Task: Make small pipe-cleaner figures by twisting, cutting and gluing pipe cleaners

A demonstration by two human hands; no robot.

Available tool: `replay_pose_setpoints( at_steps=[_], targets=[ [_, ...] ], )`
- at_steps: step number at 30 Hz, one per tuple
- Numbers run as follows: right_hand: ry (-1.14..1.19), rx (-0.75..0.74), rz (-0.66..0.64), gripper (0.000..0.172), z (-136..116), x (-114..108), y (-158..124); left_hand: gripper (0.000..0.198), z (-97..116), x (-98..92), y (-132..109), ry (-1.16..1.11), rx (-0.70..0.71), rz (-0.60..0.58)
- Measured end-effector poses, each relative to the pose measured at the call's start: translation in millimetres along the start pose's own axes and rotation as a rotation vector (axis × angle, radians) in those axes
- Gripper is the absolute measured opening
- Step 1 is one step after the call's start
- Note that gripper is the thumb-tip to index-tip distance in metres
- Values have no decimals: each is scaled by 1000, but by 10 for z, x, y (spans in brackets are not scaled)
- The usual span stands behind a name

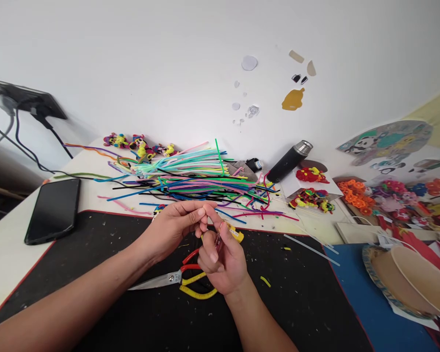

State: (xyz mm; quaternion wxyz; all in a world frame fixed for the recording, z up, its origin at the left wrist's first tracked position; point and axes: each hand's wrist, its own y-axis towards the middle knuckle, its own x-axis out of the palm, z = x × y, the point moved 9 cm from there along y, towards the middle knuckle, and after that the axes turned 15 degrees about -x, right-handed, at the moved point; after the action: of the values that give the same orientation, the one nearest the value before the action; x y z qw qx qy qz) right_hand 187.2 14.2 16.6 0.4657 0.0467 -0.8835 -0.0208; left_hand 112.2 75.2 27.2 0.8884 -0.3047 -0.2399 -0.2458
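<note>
Over the black mat (105, 303) my two hands meet, fingertips close together. My left hand (172, 225) pinches with thumb and forefinger; whatever is between them is too small to make out. The fingers of my right hand (221, 259) are curled around something thin and shiny, mostly hidden by the fingers. A small yellow piece with a white label (237, 234) shows just beyond the right hand. Beneath the hands lie scissors (173, 277) with one red and one yellow handle, blades pointing left, the handles partly covered by my right hand.
Behind the mat lies a heap of coloured pipe cleaners (190, 183). Small pipe-cleaner figures (141, 146) stand by the wall. A phone (54, 210) is at left, a black flask (289, 161) at back right. Yellow offcuts (266, 281) dot the mat; a round container (406, 278) sits at right.
</note>
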Motion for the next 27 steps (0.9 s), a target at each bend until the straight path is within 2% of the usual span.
replay_pose_setpoints(
  at_steps=[15, 18, 21, 27],
  targets=[
    [32, 15, -18, 45, 34, 10, -3, 39, -21, -21, 14, 9, -9, 3],
    [-17, 16, -7, 50, 40, -5, -3, 37, -11, -37, 10, 22, 2, 7],
    [-54, 14, 12, 53, 20, -16, 1, 39, 13, -22, -1, 33, 12, 1],
    [-28, 5, -6, 49, -9, 2, 4, 38, 43, 26, -27, 75, 32, -2]
  ],
)
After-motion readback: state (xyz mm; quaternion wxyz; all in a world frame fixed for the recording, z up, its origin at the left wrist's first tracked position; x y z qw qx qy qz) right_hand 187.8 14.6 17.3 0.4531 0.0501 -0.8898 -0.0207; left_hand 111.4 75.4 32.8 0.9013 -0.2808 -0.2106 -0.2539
